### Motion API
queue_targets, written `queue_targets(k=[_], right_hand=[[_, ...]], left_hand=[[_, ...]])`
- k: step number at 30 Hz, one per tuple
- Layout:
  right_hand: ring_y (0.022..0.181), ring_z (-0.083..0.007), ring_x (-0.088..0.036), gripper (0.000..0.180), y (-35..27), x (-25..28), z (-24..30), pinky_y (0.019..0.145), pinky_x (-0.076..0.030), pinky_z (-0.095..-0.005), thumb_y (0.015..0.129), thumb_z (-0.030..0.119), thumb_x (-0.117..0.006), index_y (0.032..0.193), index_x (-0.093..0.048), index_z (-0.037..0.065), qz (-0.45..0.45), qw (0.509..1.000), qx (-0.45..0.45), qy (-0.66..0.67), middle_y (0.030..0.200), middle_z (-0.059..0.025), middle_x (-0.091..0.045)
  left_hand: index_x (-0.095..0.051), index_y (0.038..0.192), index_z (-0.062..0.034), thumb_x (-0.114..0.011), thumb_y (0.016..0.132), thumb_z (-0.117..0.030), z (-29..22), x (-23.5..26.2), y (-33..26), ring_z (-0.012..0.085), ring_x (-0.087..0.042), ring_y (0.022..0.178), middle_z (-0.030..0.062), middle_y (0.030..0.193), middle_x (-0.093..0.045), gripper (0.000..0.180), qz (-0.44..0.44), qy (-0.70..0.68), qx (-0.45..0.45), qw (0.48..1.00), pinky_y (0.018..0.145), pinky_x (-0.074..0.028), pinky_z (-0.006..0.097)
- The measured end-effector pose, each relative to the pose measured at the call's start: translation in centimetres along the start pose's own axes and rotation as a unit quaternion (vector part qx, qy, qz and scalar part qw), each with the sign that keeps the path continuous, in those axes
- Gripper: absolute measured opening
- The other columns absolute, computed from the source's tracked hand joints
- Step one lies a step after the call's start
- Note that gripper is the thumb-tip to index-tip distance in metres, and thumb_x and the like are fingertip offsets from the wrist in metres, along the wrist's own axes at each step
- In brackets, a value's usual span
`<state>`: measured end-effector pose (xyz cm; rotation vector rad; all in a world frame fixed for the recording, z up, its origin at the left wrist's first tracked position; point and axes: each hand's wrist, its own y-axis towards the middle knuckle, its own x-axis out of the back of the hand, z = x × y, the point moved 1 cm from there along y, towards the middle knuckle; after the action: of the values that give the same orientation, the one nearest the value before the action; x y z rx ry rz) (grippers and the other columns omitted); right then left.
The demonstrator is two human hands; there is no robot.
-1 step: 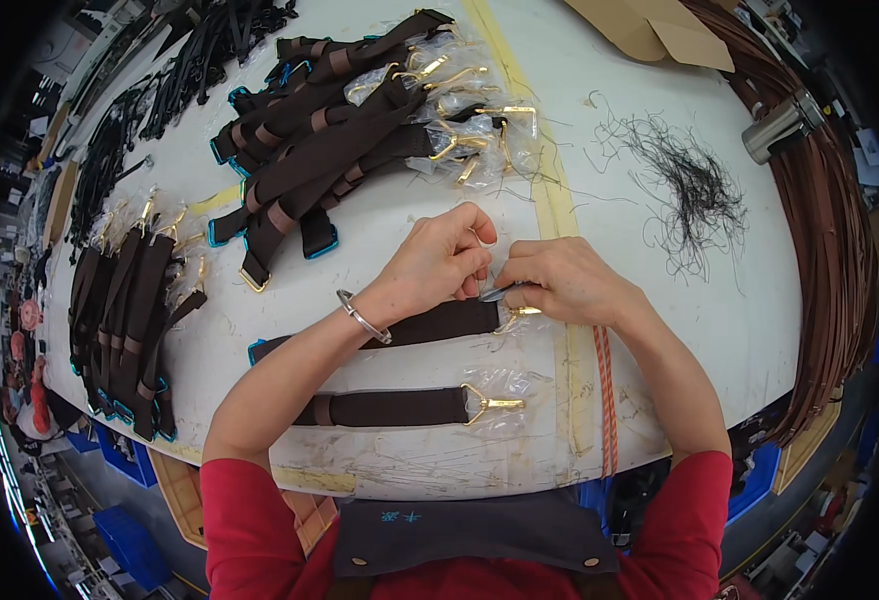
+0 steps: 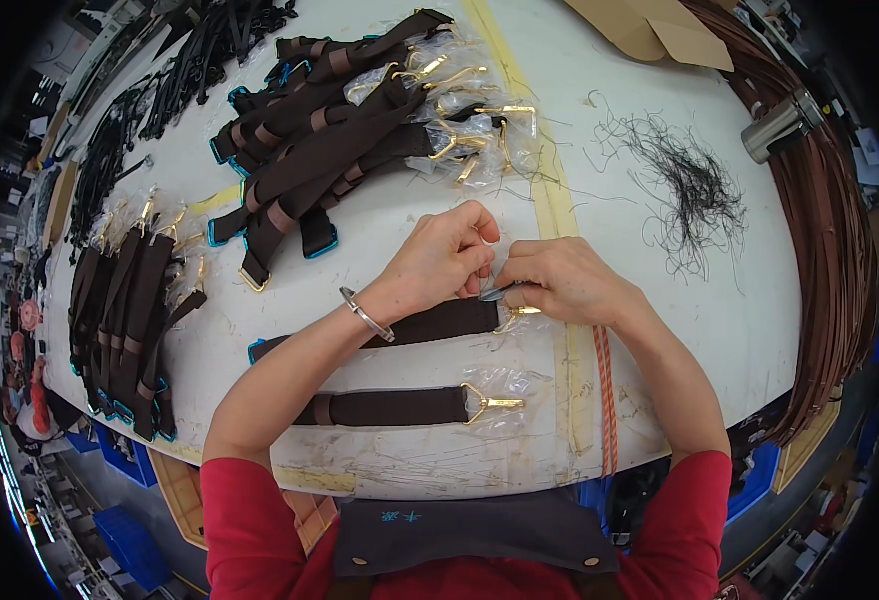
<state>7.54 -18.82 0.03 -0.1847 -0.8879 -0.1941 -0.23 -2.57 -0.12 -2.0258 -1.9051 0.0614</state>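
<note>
My left hand point(image 2: 444, 258) is closed in a pinch above the end of a dark brown strap point(image 2: 434, 325). What seems a fine thread, hardly visible, runs from its fingertips toward the strap. Right beside it, my right hand point(image 2: 564, 285) is closed round a small metal tool, apparently thread snips point(image 2: 494, 294), with the blades at the strap's end and the handles hidden in my palm. A gold hook point(image 2: 524, 311) in clear plastic wrap shows under the right hand. Nearer me lies a second brown strap point(image 2: 399, 407) with a gold hook point(image 2: 499, 404); my left forearm crosses over both straps.
Brown straps with gold hooks are piled at the far middle point(image 2: 329, 150) and at the left point(image 2: 129, 310). A tangle of black thread point(image 2: 694, 190) lies at right. Brown strips point(image 2: 829, 270) and a metal cylinder point(image 2: 784, 125) line the right edge. An orange cord point(image 2: 606, 400) hangs below my right hand.
</note>
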Motion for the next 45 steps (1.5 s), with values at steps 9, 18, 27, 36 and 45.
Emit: queue_targets(k=[9,18,27,36,45], right_hand=[[0.079,-0.0256,-0.058,0.014,-0.3,-0.4,0.1,0.067,-0.045,-0.0376,0.074,0.016,-0.061,0.085,-0.063,0.009,-0.017,1.000,-0.005,0.000,0.084,-0.0049,-0.059],[0.080,-0.0248,-0.058,0.014,-0.3,0.0,0.3,0.068,-0.044,-0.0372,0.074,0.017,-0.062,0.085,-0.063,0.008,-0.001,1.000,-0.008,-0.003,0.085,-0.0044,-0.060],[0.082,-0.0245,-0.058,0.016,-0.3,0.2,0.4,0.069,-0.044,-0.0373,0.073,0.019,-0.063,0.085,-0.063,0.008,0.010,1.000,-0.010,-0.010,0.085,-0.0044,-0.059],[0.080,-0.0250,-0.058,0.015,-0.5,-0.2,0.2,0.069,-0.044,-0.0371,0.073,0.018,-0.062,0.083,-0.063,0.008,0.006,1.000,-0.018,0.014,0.083,-0.0054,-0.060],[0.081,-0.0291,-0.059,0.021,-1.0,-0.3,0.2,0.070,-0.045,-0.0378,0.072,0.019,-0.065,0.086,-0.063,0.003,-0.012,0.996,-0.063,0.055,0.086,-0.0114,-0.062]], left_hand=[[-0.049,0.091,0.0009,-0.050,0.085,-0.002,-1.0,-0.4,0.7,0.0087,-0.056,0.054,0.0058,0.066,-0.058,0.007,0.004,0.059,0.002,0.998,0.046,-0.047,0.022],[-0.050,0.090,0.0018,-0.052,0.083,-0.002,-0.6,0.0,0.7,0.0092,-0.056,0.054,0.0058,0.066,-0.057,0.008,0.004,0.062,0.011,0.998,0.046,-0.048,0.022],[-0.050,0.091,0.0017,-0.052,0.083,-0.002,-0.9,-0.1,0.4,0.0092,-0.056,0.053,0.0061,0.064,-0.058,0.009,0.004,0.056,0.011,0.998,0.046,-0.047,0.022],[-0.049,0.093,0.0013,-0.053,0.084,-0.005,-1.6,0.1,0.9,0.0105,-0.057,0.055,0.0067,0.068,-0.059,0.012,0.003,0.040,0.012,0.999,0.048,-0.048,0.023],[-0.055,0.091,0.0022,-0.060,0.075,-0.013,-3.0,0.3,-2.2,0.0240,-0.060,0.073,0.0116,0.081,-0.060,0.022,0.017,0.370,-0.224,0.902,0.059,-0.049,0.035]])
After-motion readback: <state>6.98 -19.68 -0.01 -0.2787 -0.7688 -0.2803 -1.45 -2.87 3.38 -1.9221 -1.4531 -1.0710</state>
